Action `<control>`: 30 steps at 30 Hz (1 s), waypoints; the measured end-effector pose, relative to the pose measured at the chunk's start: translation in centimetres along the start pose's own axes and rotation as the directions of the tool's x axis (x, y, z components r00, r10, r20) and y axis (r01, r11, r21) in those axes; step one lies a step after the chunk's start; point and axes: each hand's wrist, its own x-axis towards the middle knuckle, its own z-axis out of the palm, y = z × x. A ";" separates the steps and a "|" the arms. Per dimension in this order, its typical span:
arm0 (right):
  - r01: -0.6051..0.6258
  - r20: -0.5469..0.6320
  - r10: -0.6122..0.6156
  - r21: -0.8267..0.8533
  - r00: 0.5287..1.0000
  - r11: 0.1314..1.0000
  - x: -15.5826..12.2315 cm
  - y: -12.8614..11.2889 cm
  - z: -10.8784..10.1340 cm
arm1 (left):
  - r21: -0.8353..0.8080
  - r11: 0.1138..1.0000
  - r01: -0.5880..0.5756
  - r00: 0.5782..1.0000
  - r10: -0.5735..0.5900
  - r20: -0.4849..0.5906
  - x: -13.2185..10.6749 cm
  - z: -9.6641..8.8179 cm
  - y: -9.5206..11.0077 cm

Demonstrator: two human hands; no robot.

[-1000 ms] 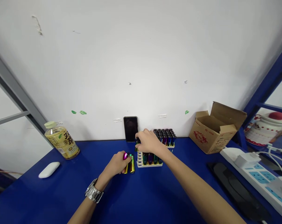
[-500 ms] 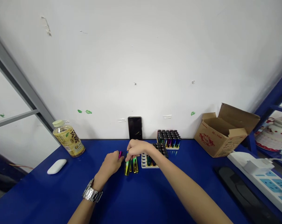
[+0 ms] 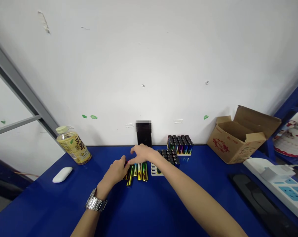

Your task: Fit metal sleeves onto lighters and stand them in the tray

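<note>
Several shiny gold-and-green tubes [image 3: 139, 172] lie side by side on the blue table. My left hand [image 3: 118, 169] is at their left end, fingers curled round a shiny tube whose magenta end [image 3: 126, 162] peeks out. From the right, my right hand [image 3: 142, 154] reaches over the row with thumb and index finger apart, the thumb close to the left fingertips. It holds nothing that I can see. Under the right forearm stands a white rack [image 3: 154, 170] with black-topped tubes [image 3: 169, 156], partly hidden. Behind it, a second group of black-topped, coloured tubes [image 3: 180, 144] stands upright.
A black phone [image 3: 144, 134] leans on the wall. At left are a tea bottle [image 3: 74, 145] and a white oval case [image 3: 62, 174]. An open cardboard box [image 3: 228, 144], a power strip [image 3: 287, 189] and a long black object [image 3: 255, 200] occupy the right.
My right hand has shifted left towards my left hand, its thumb and index finger now spread. More of the gold tubes show in a row between the hands. The view has moved slightly.
</note>
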 end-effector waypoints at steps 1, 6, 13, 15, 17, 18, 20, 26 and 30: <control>0.000 -0.045 -0.002 -0.040 0.999 0.999 -0.3 0.2 -0.1 | 0.001 1.000 0.001 1.000 -0.001 0.000 0.0 0.0 0.1; -0.177 -0.163 0.134 -0.294 0.978 0.939 -0.9 1.9 -0.7 | 0.019 1.000 0.014 1.000 -0.014 -0.005 -0.5 0.3 0.9; -0.343 -0.326 0.242 -0.301 0.914 0.890 -1.1 4.3 -1.4 | 0.109 0.994 0.021 0.998 -0.016 -0.053 -1.6 -0.2 2.8; -0.306 -0.396 0.184 -0.273 0.900 0.912 -2.1 4.3 -1.9 | 0.174 0.985 0.015 0.994 0.004 -0.109 -2.0 -0.2 3.1; -0.280 -0.447 0.145 -0.251 0.882 0.927 -3.5 4.2 -2.4 | 0.229 0.973 -0.033 0.978 0.078 -0.193 -2.4 0.3 3.1; -0.274 -0.469 0.138 -0.236 0.873 0.932 -4.3 4.3 -2.5 | 0.243 0.967 -0.071 0.963 0.130 -0.235 -2.7 0.7 3.1; -0.256 -0.500 0.126 -0.201 0.857 0.945 -6.0 4.7 -2.6 | 0.234 0.958 -0.164 0.927 0.231 -0.297 -3.3 2.0 3.0; -0.034 -0.604 -0.009 -0.059 0.797 0.998 -10.6 7.5 0.1 | 0.258 0.891 -0.374 0.844 0.442 -0.303 -3.4 5.1 3.1; 0.061 -0.625 0.033 0.128 0.780 0.990 -12.4 9.0 3.2 | 0.243 0.884 -0.400 0.838 0.460 -0.294 -1.9 4.8 3.0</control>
